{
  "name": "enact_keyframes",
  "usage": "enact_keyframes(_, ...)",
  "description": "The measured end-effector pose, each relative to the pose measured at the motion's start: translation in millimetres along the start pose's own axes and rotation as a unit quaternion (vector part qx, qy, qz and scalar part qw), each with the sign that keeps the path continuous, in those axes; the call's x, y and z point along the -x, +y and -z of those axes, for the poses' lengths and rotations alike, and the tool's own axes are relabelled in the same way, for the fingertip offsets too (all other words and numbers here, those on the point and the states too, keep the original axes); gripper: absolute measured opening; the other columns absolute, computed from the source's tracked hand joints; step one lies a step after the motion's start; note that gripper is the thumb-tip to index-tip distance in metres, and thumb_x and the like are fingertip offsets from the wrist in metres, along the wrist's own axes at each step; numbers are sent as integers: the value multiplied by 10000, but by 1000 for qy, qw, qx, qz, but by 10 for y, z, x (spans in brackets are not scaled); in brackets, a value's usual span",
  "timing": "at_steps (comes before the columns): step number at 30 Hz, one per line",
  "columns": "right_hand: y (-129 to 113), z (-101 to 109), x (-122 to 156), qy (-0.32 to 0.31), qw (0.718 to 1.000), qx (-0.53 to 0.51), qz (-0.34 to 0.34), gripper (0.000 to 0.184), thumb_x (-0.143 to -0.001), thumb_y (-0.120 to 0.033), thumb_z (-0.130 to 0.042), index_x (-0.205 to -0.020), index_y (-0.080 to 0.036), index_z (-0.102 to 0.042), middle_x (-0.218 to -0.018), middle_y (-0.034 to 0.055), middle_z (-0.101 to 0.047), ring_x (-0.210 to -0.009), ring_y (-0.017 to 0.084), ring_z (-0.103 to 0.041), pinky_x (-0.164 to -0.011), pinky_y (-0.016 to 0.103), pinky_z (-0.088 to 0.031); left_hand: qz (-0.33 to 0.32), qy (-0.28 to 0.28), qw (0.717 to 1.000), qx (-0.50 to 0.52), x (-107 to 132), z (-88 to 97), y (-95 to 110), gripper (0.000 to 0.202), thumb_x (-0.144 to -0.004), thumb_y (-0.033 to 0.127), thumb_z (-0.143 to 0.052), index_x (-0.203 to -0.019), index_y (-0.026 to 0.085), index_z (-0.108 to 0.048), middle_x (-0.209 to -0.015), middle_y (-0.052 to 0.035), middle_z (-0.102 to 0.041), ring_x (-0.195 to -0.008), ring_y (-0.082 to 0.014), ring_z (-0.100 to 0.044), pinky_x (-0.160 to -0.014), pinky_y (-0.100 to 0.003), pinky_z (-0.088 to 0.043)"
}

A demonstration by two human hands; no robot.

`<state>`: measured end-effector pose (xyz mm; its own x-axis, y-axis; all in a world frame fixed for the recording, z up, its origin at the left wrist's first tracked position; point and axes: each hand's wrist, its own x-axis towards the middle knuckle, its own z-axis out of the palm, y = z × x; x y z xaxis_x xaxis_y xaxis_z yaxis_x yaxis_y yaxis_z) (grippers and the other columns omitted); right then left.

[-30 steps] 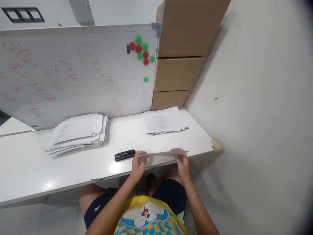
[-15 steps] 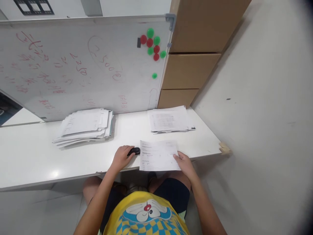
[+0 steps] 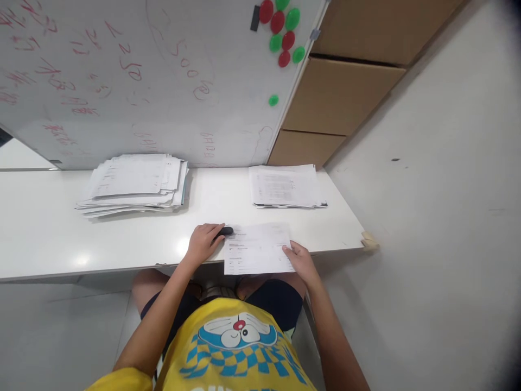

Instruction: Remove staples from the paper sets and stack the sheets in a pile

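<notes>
My left hand (image 3: 203,242) is wrapped round a small black stapler (image 3: 227,231) at the front of the white desk; most of its body is hidden under my fingers. The stapler's front end overlaps the upper left corner of a printed paper sheet (image 3: 256,252). My right hand (image 3: 300,257) pinches that sheet by its right edge, thumb on top. The sheet lies partly over the desk's front edge, its lower part above my lap. Whether it is one sheet or more I cannot tell.
A thick, uneven paper stack (image 3: 130,182) lies at the desk's back left, a thinner paper stack (image 3: 285,187) at the back right. Behind stands a whiteboard (image 3: 228,108) with red writing and round magnets. Cardboard boxes (image 3: 337,98) rise beside it, near the right wall (image 3: 448,217).
The paper has shifted left toward the stapler, so its upper left corner now meets the stapler's front end. My right hand moved with it. The view has tilted down.
</notes>
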<state>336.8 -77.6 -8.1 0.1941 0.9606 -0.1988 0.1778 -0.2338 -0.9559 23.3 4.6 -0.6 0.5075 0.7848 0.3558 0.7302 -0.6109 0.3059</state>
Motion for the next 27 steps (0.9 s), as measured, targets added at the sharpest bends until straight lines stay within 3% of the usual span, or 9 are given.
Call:
enact_keyframes(3, 33, -20, 4, 3, 1000, -15, -5, 422, -721, -559, -642, -882, -172, -687, -865, 79, -739, -802, 267, -650, -705, 364, -500, -45, -22, 999, -15, 12, 28, 37, 483, -906, 154, -402, -1359, 303, -484, -1314, -56, -585, -1115, -249, -569, -855, -390, -392)
enact_keyframes(6, 91, -20, 14, 5, 999, -42, -22, 447, -726, -562, -655, -946, -174, -694, -903, 85, -744, -827, 276, -660, -718, 371, -512, -45, -31, 998, -3, 4, 25, 52, 557, -864, 71, -403, -1350, 329, -489, -1323, -34, -582, -1101, -229, -577, -872, -384, -378)
enact_keyframes(13, 108, -48, -45, 20, 998, -44, -40, 439, -679, -549, -696, -910, -175, -707, -889, 81, -748, -805, 278, -661, -708, 373, -512, -28, -51, 997, 43, -52, 25, 63, 531, -832, 49, -410, -1279, 293, -563, -1271, -59, -619, -1089, -208, -603, -908, -388, -394)
enact_keyframes(17, -4, 83, -149, -4, 1000, 5, -28, 386, -724, -523, -652, -892, -180, -702, -802, 49, -731, -727, 244, -635, -635, 330, -487, -21, -29, 998, 50, -18, 36, 61, 501, -855, 77, -411, -1289, 281, -554, -1279, -72, -612, -1133, -208, -588, -914, -385, -399)
enact_keyframes(20, -143, 329, -377, 15, 997, 70, 18, 345, -731, -498, -628, -855, -183, -696, -759, 29, -705, -730, 235, -612, -635, 309, -470, -27, -1, 997, 70, 30, 1, 68, 440, -887, 130, -427, -1283, 269, -557, -1266, -74, -621, -1164, -212, -569, -939, -397, -396)
enact_keyframes(23, -297, 611, -805, 111, 985, 112, 70, 320, -739, -450, -579, -874, -176, -675, -779, 31, -684, -752, 226, -598, -668, 307, -466, -30, 55, 994, 95, 74, -22, 58, 387, -892, 155, -440, -1235, 261, -585, -1234, -61, -641, -1193, -214, -546, -972, -414, -397)
enact_keyframes(27, -473, 786, -1479, 206, 933, 285, 75, 323, -807, -338, -433, -965, -154, -646, -822, 89, -664, -747, 232, -582, -681, 341, -448, 21, 143, 986, 81, 21, 152, -218, 331, -879, 172, -442, -1131, 271, -634, -1145, -51, -677, -1194, -228, -538, -1009, -459, -395)
